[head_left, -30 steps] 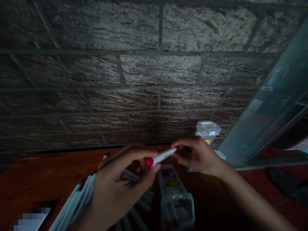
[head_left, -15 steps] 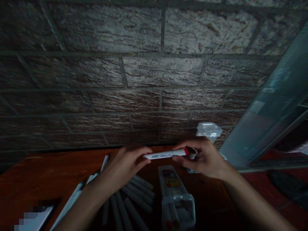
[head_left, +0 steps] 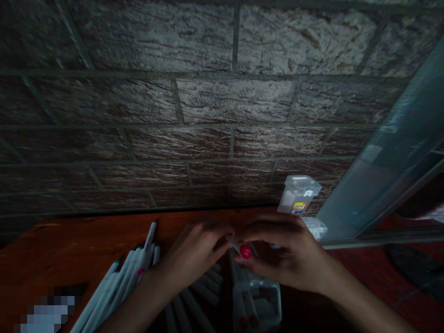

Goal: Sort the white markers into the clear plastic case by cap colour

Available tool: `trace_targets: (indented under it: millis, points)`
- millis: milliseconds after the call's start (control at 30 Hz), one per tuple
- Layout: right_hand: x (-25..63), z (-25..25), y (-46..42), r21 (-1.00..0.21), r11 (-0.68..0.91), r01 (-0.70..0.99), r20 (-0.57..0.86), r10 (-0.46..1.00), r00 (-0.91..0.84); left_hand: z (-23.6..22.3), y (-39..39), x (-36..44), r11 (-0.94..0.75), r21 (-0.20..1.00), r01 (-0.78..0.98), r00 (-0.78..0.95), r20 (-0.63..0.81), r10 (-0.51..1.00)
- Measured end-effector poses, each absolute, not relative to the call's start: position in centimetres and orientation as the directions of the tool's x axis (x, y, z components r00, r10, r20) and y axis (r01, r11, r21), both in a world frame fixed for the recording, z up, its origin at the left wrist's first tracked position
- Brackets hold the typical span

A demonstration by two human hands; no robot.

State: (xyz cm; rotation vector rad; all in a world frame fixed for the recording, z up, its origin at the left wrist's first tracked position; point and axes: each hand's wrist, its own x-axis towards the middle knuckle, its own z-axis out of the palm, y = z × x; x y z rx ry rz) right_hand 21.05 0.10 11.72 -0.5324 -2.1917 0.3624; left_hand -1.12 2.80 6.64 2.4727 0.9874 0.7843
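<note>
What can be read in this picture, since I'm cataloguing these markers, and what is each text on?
"15": on the red end of the held marker.
Standing case: its yellow and blue label bears print too small to read.
Loose marker: dark print on its barrel, too small to read.
I can read no other text.

hands [head_left: 287, 249]: 2 | red-ended marker [head_left: 246, 251]: 1 | clear cases [head_left: 287, 200]: 2+ | loose markers [head_left: 121, 282]: 10+
</note>
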Motion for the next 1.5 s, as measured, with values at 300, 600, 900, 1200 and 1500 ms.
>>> trace_targets:
  millis: [300, 600, 900, 1200, 1500]
  points:
    - [20.9, 11.7, -0.3, -0.475, 0.856, 0.204, 0.657, 0.499, -0.565, 6.9, 2.6, -1.0, -0.654, 0.534, 0.536, 0.549, 0.368, 0.751]
    - [20.4, 11.4, -0.3, -0.478, 0.857, 0.19, 0.691, 0.501, -0.521, 6.6, 2.2, -0.7, -0.673, 0.439, 0.595, 0.519, 0.429, 0.739]
    - [20.5, 11.1, -0.3, -0.418, 0.881, 0.219, 0.73, 0.47, -0.497, 6.5, 2.3, -0.5, -0.738, 0.453, 0.5, 0.541, 0.501, 0.675]
    - [20.7, 12.0, -0.9, -0.396, 0.897, 0.196, 0.728, 0.436, -0.529, 7.6, 1.8, -0.4, -0.859, 0.338, 0.385, 0.496, 0.709, 0.502]
    - [21.3, 12.4, -1.1, -0.404, 0.879, 0.252, 0.73, 0.476, -0.49, 8.1, 1.7, -0.6, -0.858, 0.312, 0.407, 0.474, 0.731, 0.491]
